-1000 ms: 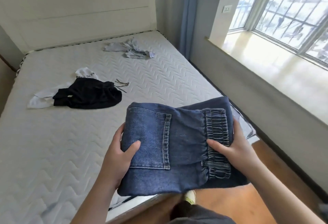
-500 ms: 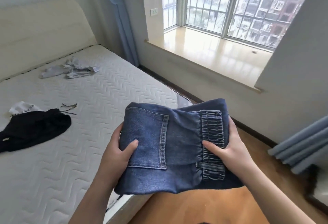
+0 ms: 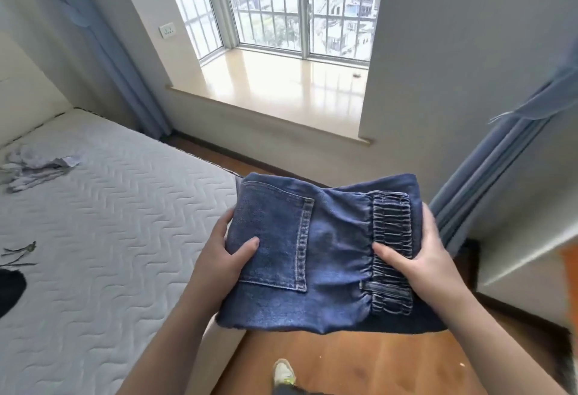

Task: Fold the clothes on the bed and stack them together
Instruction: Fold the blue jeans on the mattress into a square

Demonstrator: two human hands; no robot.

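Note:
Folded blue jeans hang in the air in front of me, back pocket and elastic waistband facing up, over the wooden floor just off the bed's right edge. My left hand grips their left side, thumb on the pocket. My right hand grips the right side, thumb on the waistband. A crumpled grey garment lies on the white quilted mattress at far left. Part of a black garment shows at the left frame edge.
A bay window with a wide sill fills the far wall. Blue curtains hang at the right and another at the left. My shoe stands on the wooden floor beside the bed.
My view has swung right, away from the bed towards the window. The jeans stay held the same way in both hands and are now over the floor instead of the mattress.

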